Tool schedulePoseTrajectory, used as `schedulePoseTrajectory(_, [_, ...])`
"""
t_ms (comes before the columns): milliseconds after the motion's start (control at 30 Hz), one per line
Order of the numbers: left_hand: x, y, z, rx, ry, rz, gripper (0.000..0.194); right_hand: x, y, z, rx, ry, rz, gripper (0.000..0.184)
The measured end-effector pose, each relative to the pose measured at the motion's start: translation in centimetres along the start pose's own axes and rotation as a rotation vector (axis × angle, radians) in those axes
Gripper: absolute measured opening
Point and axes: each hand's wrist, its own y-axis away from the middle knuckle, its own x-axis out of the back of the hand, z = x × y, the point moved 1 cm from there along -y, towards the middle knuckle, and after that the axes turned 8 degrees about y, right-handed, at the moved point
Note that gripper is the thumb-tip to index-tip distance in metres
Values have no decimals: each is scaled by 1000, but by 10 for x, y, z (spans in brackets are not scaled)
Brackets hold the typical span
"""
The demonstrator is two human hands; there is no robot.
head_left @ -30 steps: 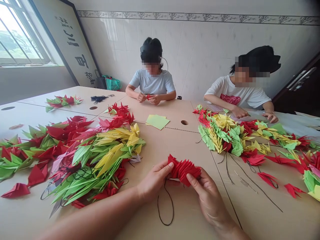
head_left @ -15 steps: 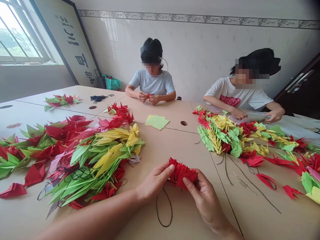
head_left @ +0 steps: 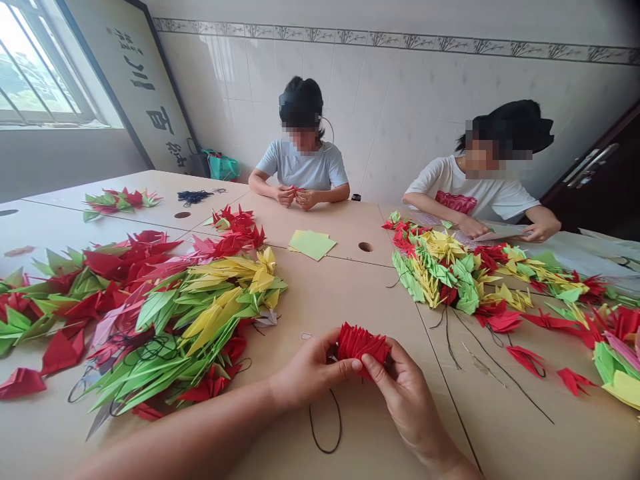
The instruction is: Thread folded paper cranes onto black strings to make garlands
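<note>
Between my hands is a packed bundle of folded red paper pieces [head_left: 361, 345], held just above the table. My left hand [head_left: 313, 367] grips its left end, thumb across the front. At the right end my right hand [head_left: 407, 393] closes round it, thumb pressed on the lower front; its other fingers are partly hidden behind. A loop of dark cord [head_left: 326, 437] hangs below the bundle and my left hand. Nearest on the left lies a big heap of green and yellow folded paper cranes [head_left: 210, 313] with red ones beside it.
Another crane heap [head_left: 445, 260] lies on the right, with loose cords and a threaded needle [head_left: 484, 365] before it. Square paper sheets [head_left: 313, 245] sit mid-table. Across the table, one person [head_left: 301, 163] handles something red; another person [head_left: 480, 180] handles a sheet.
The red bundle has been squeezed shorter as my hands moved closer together, thumbs now nearly meeting on its front. The person at the right has lifted a sheet from the table.
</note>
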Motion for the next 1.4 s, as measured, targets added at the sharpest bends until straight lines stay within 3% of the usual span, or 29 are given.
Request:
schedulePoseTrajectory(100, [0, -1, -1, -18, -111, -19, 30, 1, -1, 3, -12, -43, -15, 29])
schedulePoseTrajectory(200, [-2, -1, -1, -12, -80, -49, 27, 0, -1, 3, -29, -70, -69, 40])
schedulePoseTrajectory(333, [-5, 0, 3, -39, -67, -22, 22, -2, 0, -1, -39, -13, -84, 39])
schedulePoseTrajectory(533, [-3, 3, 6, -163, -585, 171, 7, 1, -4, 3, 78, 135, -62, 33])
schedulePoseTrajectory(700, [2, 1, -3, -131, -787, 90, 13, 6, -8, 17, 138, 410, -51, 32])
schedulePoseTrajectory(933, [2, 2, -1, -182, -823, 54, 21, 4, -5, 15, 147, 498, -98, 39])
schedulePoseTrajectory(1133, [3, -1, -4, -162, -899, -2, 14, 3, -5, 15, 152, 549, -113, 38])
schedulePoseTrajectory(1400, [3, -1, -6, -78, -872, 63, 13, 2, -6, 12, 203, 578, -127, 36])
